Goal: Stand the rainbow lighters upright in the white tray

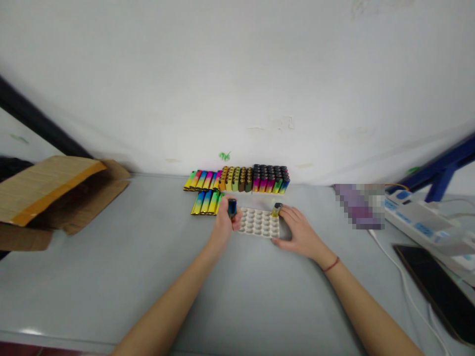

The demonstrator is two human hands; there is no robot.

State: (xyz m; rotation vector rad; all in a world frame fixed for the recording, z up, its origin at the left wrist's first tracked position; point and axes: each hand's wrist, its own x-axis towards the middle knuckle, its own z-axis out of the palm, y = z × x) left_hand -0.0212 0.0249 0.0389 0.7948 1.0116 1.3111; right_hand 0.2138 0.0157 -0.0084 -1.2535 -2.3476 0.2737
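Observation:
A dark blue, shiny tube-like piece (232, 208) is upright in my left hand (223, 220), whose fingers are closed round it above the tray's left end. Beneath is a white tray (259, 228) with rows of rounded pockets, mostly bare where visible. My right hand (299, 232) lies at the tray's right side with thumb and fingers apart. Its thumb is by the near corner. Its fingertips are beside a yellow-and-silver piece (276, 210) with a dark top, standing in the far right corner; whether they touch it, I cannot tell.
Behind the tray stand black-topped colourful pieces (270, 179) and gold-topped ones (236, 179) in rows. Flat, shiny colourful pieces (207, 202) lie to the left. An opened cardboard box (52, 190) is far left. At right are a phone (438, 291), a power strip (426, 225) and a white cable (403, 277).

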